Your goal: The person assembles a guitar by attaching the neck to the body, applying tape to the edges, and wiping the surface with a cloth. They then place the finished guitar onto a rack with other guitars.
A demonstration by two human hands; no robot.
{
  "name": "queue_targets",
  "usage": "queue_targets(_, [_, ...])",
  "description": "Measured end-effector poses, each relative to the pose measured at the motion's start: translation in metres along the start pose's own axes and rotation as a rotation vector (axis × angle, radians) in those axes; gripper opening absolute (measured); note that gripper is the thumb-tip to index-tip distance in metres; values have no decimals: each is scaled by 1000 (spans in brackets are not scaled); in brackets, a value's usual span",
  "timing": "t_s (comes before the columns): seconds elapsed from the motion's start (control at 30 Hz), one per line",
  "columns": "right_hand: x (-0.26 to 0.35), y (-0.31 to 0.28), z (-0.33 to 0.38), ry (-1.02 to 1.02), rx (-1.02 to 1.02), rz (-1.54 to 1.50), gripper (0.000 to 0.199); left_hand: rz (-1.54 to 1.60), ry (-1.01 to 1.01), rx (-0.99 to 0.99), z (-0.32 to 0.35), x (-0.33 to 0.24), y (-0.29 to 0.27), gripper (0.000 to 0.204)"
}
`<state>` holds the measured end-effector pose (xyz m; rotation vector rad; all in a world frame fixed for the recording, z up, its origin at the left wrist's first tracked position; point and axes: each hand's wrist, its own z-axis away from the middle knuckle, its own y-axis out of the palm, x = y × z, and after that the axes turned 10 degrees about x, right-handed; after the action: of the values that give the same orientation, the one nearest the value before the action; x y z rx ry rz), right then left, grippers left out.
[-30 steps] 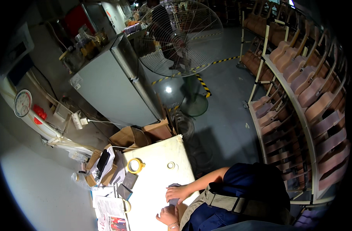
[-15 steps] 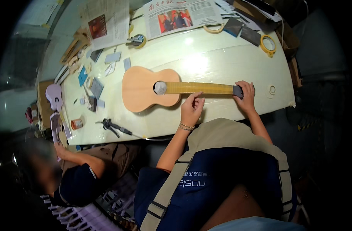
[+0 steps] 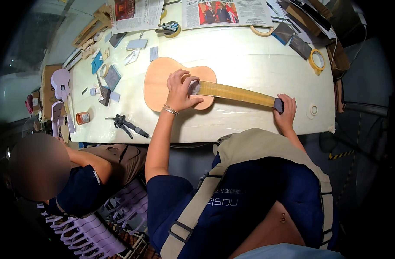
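I see the small guitar lying across the middle of the table, left hand spread on its body, right hand wrapped round its dark head, and uneven pushing could swing it into the near-left air gun.

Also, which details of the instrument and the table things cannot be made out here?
All in the head view:
- Wooden instrument: sound hole partly covered by the left hand; its back faces the table.
- Dark end piece: partly behind the right hand.
- Left newspaper: top cut off by the picture's upper edge.
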<state>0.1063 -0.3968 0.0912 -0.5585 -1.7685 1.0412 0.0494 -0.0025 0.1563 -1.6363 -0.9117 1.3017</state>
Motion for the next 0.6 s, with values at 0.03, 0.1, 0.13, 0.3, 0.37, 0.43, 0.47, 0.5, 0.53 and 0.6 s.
queue_targets(0.03, [0,-1,0,2,2,3,54,15,38,24,-6,5,1,58])
queue_targets(0.1, [0,-2,1,8,8,7,54,20,68,61,-16,11,2,55])
queue_targets(0.13, [1,-2,2,11,10,10,53,22,82,82,-19,12,2,53])
queue_targets(0.3, [1,-1,0,26,10,23,51,90,176,130,-33,6,6,51])
queue_targets(0.37, [4,-1,1,30,3,27,51,102,192,141,-32,0,9,52])
queue_targets(0.43, [6,-1,-1,33,-1,27,50,83,191,138,-33,-6,4,53])
queue_targets(0.47, [7,-3,-1,35,4,26,50,76,193,137,-34,-2,4,52])
queue_targets(0.5, [8,-4,-2,33,7,23,50,66,194,136,-34,4,1,51])
queue_targets(0.53, [8,-4,-2,33,5,23,50,56,194,134,-34,7,-2,50])
queue_targets(0.6, [6,-3,-2,31,1,28,50,60,190,149,-36,4,-3,44])
